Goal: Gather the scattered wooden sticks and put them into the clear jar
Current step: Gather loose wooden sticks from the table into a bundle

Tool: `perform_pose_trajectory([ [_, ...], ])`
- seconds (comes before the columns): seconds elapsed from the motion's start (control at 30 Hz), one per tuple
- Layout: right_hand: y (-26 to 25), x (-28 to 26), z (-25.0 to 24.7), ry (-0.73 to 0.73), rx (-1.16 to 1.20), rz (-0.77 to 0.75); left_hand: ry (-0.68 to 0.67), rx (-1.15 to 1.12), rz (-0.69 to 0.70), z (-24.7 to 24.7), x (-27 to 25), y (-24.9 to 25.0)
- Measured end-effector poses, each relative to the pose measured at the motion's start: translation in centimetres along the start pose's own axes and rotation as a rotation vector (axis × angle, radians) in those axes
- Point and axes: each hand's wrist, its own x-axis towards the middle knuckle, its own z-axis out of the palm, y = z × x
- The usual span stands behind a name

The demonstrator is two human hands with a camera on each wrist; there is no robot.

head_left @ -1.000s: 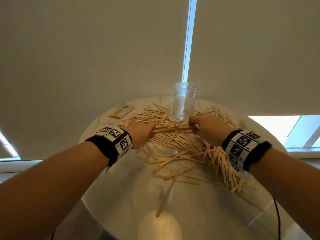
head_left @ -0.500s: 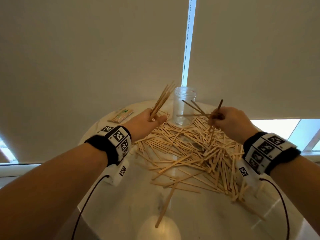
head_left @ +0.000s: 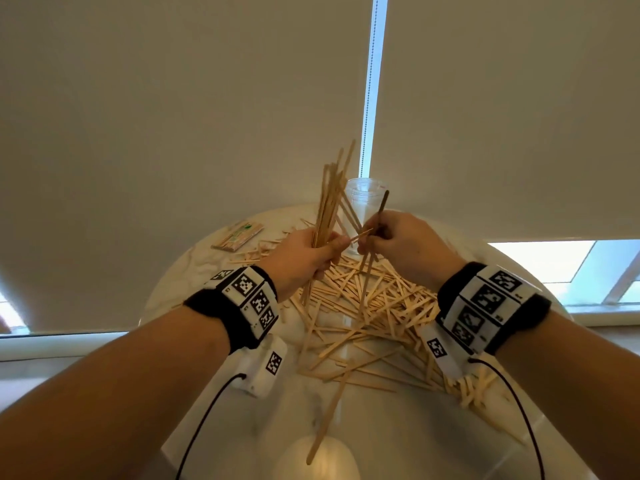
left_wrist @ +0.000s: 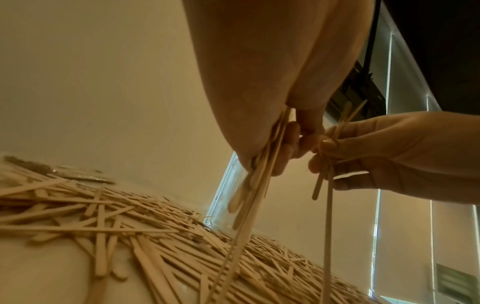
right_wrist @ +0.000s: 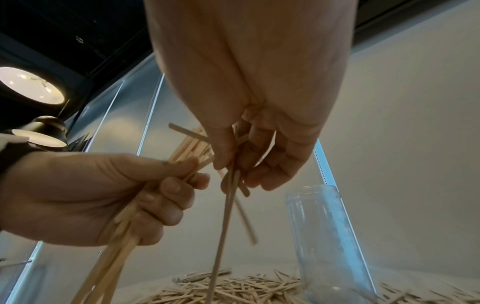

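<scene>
Most of the wooden sticks [head_left: 360,306] lie in a loose, criss-crossed heap on the round desk [head_left: 207,296], spread from just in front of the clear jar [head_left: 363,209] out toward the near right edge, with one stray stick [head_left: 327,414] pointing back toward the person. The jar stands upright at the far side of the heap with nothing in it that I can make out, so the job looks barely begun.

Above the heap, the left hand [head_left: 304,258] is clenched round a bundle of sticks [head_left: 330,199], held nearly upright with the ends fanning upward. That seems to me a sensible hold: standing on end, they can be squared up and dropped lengthwise through the narrow mouth. The right hand [head_left: 398,244], almost touching the left, pinches a few more sticks [head_left: 375,237] that cross at odd angles, one long piece hanging down toward the heap. My guess is it is passing them over to join the bundle.

Off to the far left lies a small flat packet [head_left: 239,236], well apart from the hands.
</scene>
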Motion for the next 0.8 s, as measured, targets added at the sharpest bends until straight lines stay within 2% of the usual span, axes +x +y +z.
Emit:
perform_pose_trajectory([
  [0.1, -0.3, -0.1, 0.0, 0.026, -0.002, 0.011, -0.031, -0.071, -0.052, 0.4, -0.4, 0.1],
  [0.4, 0.8, 0.6, -0.2, 0.193, -0.030, 0.112, 0.088, -0.179, -0.093, 1.7, -0.9, 0.9],
  [0.57, 0.0, 0.2, 0.2, 0.084, 0.206, 0.061, 0.144, -0.227, -0.085, 2.6, -0.6, 1.2],
  [0.7, -1.2, -0.6, 1.5, 0.026, 0.192, 0.003, 0.105, -0.331, -0.051, 3.5, -0.8, 2.1],
  [0.8, -1.3, -0.7, 1.8, 0.024, 0.141, 0.021, 0.074, -0.326, -0.045, 3.5, -1.0, 2.2],
])
